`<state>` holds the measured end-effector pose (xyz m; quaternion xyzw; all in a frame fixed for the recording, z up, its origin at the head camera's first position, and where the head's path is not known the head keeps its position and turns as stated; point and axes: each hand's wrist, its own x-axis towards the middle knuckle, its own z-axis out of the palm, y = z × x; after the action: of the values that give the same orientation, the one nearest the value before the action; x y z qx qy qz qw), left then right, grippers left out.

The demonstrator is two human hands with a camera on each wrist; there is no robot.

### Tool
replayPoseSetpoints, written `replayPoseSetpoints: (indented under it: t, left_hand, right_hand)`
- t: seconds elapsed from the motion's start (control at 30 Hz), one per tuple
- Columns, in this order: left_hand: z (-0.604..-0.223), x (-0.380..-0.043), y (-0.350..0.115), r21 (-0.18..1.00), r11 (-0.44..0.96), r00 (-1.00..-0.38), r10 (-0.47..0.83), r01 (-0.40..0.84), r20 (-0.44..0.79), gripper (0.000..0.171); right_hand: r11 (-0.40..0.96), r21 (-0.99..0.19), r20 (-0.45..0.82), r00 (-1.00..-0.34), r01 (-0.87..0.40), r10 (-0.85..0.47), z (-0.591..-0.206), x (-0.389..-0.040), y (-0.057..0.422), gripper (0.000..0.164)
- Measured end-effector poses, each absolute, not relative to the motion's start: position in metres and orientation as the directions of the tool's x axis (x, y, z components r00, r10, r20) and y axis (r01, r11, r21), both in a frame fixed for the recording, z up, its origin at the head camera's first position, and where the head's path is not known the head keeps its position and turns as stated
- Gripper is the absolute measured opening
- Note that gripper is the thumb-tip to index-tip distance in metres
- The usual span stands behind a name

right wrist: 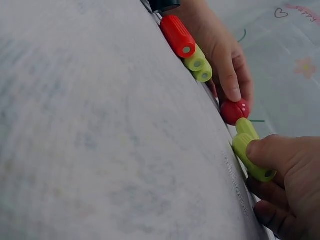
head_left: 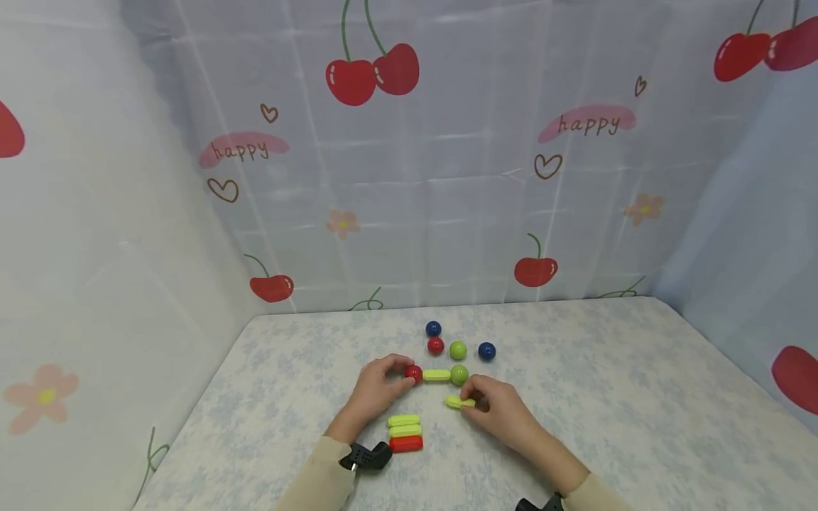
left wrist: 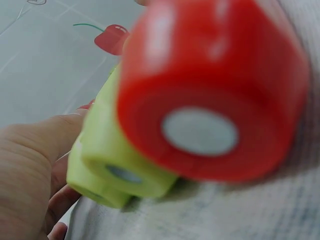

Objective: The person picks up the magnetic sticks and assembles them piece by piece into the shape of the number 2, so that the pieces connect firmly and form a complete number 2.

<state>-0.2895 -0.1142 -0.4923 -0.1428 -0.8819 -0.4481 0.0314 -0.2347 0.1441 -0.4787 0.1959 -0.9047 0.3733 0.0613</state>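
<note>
My left hand (head_left: 378, 390) pinches a red ball (head_left: 413, 374) between thumb and fingers. From that ball a yellow-green magnetic rod (head_left: 437, 375) runs right to a green ball (head_left: 459, 375), forming a short row on the table. A second yellow-green rod (head_left: 455, 402) is pinched by my right hand (head_left: 501, 411), just below the green ball; the right wrist view shows the thumb on this held rod (right wrist: 242, 146). Between my forearms lie two yellow-green rods (head_left: 405, 425) and a red rod (head_left: 406, 444), side by side. In the left wrist view the red rod (left wrist: 215, 90) looms large, a silvery disc in its end.
Behind the row sit loose balls: a blue ball (head_left: 433, 328), a red ball (head_left: 436, 345), a green ball (head_left: 458, 350) and another blue ball (head_left: 487, 351). A patterned cloth covers the table (head_left: 268, 397). Cherry-print curtains (head_left: 447, 177) hang behind and at both sides.
</note>
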Motion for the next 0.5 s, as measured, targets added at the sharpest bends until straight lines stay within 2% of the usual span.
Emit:
replayPoseSetpoints:
  t: [0.2, 0.5]
  left_hand:
    - [-0.493, -0.289, -0.115, 0.776, 0.559, -0.954, 0.229, 0.292, 0.194, 0.027]
    - [-0.493, -0.291, -0.115, 0.778, 0.553, -0.952, 0.230, 0.299, 0.202, 0.027]
  right_hand:
    - [0.662, -0.618, 0.289, -0.906, -0.423, -0.309, -0.485, -0.235, 0.143, 0.025]
    - [0.624, -0.663, 0.375, -0.905, -0.414, -0.201, -0.489, -0.237, 0.147, 0.029]
